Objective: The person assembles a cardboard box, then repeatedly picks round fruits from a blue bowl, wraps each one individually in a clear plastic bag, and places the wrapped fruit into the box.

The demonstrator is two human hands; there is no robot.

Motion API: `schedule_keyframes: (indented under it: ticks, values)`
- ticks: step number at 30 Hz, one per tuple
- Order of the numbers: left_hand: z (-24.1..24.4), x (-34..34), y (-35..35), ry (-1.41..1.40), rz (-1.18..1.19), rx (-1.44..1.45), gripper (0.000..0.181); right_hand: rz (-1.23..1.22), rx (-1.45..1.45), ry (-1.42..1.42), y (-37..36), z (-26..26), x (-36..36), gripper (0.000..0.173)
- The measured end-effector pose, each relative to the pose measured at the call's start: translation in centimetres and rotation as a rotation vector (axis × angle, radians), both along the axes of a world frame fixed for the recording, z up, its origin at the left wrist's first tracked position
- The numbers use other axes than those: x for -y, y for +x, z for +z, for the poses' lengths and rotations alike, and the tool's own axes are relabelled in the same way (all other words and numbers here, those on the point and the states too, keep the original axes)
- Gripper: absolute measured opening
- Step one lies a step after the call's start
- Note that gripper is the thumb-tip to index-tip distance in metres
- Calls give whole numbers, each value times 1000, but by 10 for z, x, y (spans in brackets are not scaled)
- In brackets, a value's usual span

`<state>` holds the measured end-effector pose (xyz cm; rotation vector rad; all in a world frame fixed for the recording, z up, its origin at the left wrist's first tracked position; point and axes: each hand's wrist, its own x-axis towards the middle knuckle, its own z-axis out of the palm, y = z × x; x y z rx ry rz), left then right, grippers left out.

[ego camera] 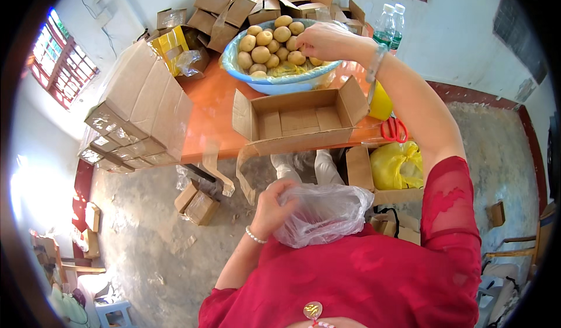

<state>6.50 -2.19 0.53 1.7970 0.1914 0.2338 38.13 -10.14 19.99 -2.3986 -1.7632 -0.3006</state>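
Note:
My left hand (274,209) holds the edge of a clear plastic bag (326,214) low in front of my chest. The bag hangs with its mouth spread; whether anything lies in it I cannot tell. My right hand (322,41) reaches over a blue basin (280,87) lined with plastic film, its bent fingers at the right side of a heap of potatoes (261,54). Whether those fingers grip a potato cannot be told. Between the basin and the table's front edge stands an open cardboard box (302,120) with its end flaps up and nothing inside.
Stacked taped cartons (144,104) stand on the orange table (201,122) at left. Opened cartons (214,12) lie behind the basin. Red-handled scissors (394,130), a yellow tape roll (380,102) and plastic bottles (385,25) are at right. A yellow bag (396,166) sits in a carton below.

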Motion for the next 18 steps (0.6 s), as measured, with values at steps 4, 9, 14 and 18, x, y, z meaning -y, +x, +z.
schedule_keyframes:
  ticks: [4,9,14,18]
  values:
    - [-23,-5,-4,-58,-64,-62,32,-106,32,-105,42,-15,-26,18]
    - [-15,-3,-4,-226,-56,-179,22,-166,99,-289,107,-52,-49,15]
    - [-8,-6,-3,-266,-11,-172,19,-310,-35,-288,117,-79,-61,24]
    - [-15,-12,-3,-166,-24,-139,18,-305,-44,-517,121,-91,-63,32]
